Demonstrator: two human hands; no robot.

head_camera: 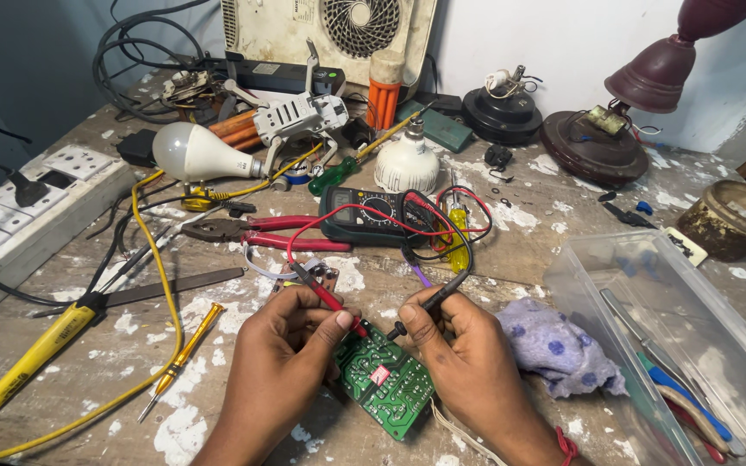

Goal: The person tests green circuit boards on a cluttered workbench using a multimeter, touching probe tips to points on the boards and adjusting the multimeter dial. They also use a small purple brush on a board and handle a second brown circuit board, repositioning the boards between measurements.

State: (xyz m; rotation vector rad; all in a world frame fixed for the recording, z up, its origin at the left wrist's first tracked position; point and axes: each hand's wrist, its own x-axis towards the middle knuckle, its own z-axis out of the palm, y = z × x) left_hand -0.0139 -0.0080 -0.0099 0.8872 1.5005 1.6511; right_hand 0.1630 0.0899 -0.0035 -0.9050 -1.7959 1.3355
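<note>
A green circuit board point(386, 378) lies tilted on the workbench between my hands. My left hand point(282, 358) grips a red test probe point(325, 295), its tip down at the board's upper edge. My right hand point(468, 354) grips a black test probe point(429, 302), its tip close beside the red one. Red and black leads run up from both probes to a dark multimeter point(371, 216) lying flat behind the board.
Red-handled pliers point(256, 231) lie left of the meter. A yellow soldering iron point(41, 354) and a small screwdriver point(181, 355) lie at left. A clear plastic tool box point(649, 302) and a spotted cloth point(554, 345) sit at right. Bulbs, a small drone and lamp parts crowd the back.
</note>
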